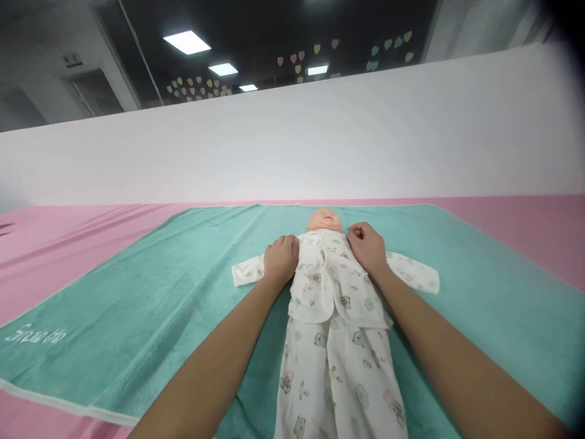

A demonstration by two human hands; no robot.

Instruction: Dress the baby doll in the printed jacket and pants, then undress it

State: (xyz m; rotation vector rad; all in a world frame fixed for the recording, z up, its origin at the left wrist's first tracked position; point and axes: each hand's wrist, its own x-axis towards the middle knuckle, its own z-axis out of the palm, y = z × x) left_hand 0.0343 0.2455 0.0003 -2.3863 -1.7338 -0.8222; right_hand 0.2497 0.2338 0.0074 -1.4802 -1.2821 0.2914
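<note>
A baby doll (324,218) lies on its back on a green blanket (183,274), its head at the far end. It wears a white printed baby shirt (336,292) and matching trousers (340,384). My left hand (281,256) is closed at the shirt's left shoulder, fingers curled over the cloth. At the opposite shoulder my right hand (367,244) is closed too, thumb and fingers pressed together against the shirt's edge. The left sleeve (247,271) and the right sleeve (414,272) stick out sideways past my hands. My fingertips are partly hidden.
A pink sheet (525,231) spreads under the blanket. Behind it rises a low white wall (292,146), with dark glass (274,36) above carrying heart stickers (196,88) and reflecting ceiling lights. White lettering (35,335) marks the blanket's near left.
</note>
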